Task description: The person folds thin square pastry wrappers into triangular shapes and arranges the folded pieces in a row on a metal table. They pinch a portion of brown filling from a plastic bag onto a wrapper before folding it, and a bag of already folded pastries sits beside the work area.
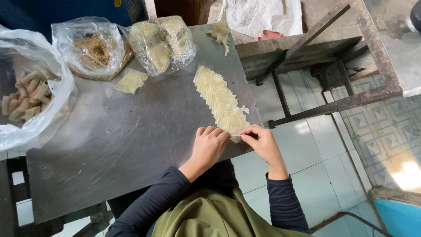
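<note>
A long overlapping row of pale square pastry wrappers (pixel 220 99) lies along the right side of a steel table (pixel 123 145). My left hand (pixel 209 145) rests with curled fingers on the near end of the row. My right hand (pixel 262 142) pinches the edge of the nearest wrapper (pixel 237 138) at the table's right edge. Both hands meet at that wrapper. Dark sleeves cover both arms.
A clear bag of stacked wrappers (pixel 162 42) and a bag of brown crumbly filling (pixel 94 50) stand at the far side. A big bag of rolled pieces (pixel 26 98) sits at the left. Loose wrappers (pixel 130 81) lie mid-table. A rusty metal frame (pixel 337 57) stands right.
</note>
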